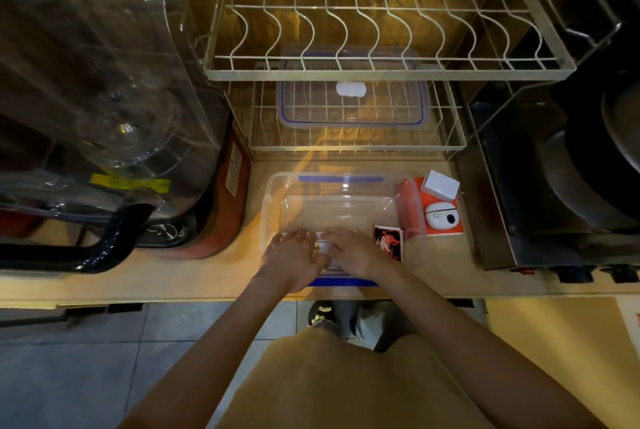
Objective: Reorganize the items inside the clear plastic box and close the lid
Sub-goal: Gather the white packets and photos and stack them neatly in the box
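Left hand (294, 257): over the near rim of the box, fingers (296, 236) stretched forward and lying flat, curled round nothing visible.
Small white thing (323, 248): between the two hands, just under the fingertips, on the near rim; too hidden to name.
Box (341, 207): clear plastic, on the counter (194, 272) directly ahead of the fingers; blue clip (341, 179) on the far rim, another blue clip (343, 282) under the wrists; looks bare inside past the fingertips.
Right hand (353, 253): beside the left one, fingers (341, 238) likewise flat and relaxed, pinching nothing that shows.
Small card (388, 242): dark and red, upright just right of the right fingers, leaning at the box's near corner.
Charger (440, 185) and earbud case (442, 216): well right of the fingers, outside the box, on an orange sheet (446, 230).
Lid (353, 103): far ahead of the fingers, on the lower rack (450, 137), off the box.
Step, as judged: early refilling, with things not yet back inside.
Next move calls for: reaching right for the loose things, laying them flat inside, then fetching the lid from the rack and pressing both clips down.
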A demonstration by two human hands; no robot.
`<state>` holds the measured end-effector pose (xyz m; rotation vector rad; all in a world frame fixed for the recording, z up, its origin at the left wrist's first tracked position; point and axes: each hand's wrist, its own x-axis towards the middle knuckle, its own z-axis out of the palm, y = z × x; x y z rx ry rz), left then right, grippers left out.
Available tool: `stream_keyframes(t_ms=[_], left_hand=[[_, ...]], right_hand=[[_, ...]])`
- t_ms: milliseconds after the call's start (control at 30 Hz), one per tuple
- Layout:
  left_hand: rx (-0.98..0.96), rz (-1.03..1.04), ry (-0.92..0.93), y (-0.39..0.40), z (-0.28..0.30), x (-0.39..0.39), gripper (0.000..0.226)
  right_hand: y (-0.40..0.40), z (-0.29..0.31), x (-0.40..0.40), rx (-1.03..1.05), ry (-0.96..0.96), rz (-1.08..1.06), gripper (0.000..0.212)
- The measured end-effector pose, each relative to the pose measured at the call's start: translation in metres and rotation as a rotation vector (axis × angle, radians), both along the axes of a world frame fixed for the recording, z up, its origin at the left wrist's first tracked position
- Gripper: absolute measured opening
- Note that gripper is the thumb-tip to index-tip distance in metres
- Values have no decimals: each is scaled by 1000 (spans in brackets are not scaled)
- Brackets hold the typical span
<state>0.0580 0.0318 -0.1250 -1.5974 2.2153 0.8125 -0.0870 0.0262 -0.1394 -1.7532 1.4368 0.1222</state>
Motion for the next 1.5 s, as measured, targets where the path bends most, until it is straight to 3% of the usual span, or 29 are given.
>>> stream_keyframes(t_ms=[200,367,500,700,967,1167,1333,1500], left_hand=[[-10,2,13,0,0,1,55],[-34,-30,50,-1,-1,1,55],[-24,-69,45,-1,-4,4,60],[-9,-52,43,-1,-9,6,61],[-36,-36,83,0,-5,5,52],[-40,-27,60,1,-6,5,51],[-50,-4,79,3,-5,6,51],[-90,-11,153,5,0,8,47]], right_hand=[[-3,3,-2,10,-12,7,38],[-3,16,-12,-70,-116,-194,34],[-5,24,-35,-127,-43,-290,28],[1,32,-45,-28,286,-97,19],[5,41,-41,70,316,-124,27],[8,44,-42,29,326,-62,27],[15,45,-48,-112,262,-44,30],[32,45,-69,-288,25,-275,34]])
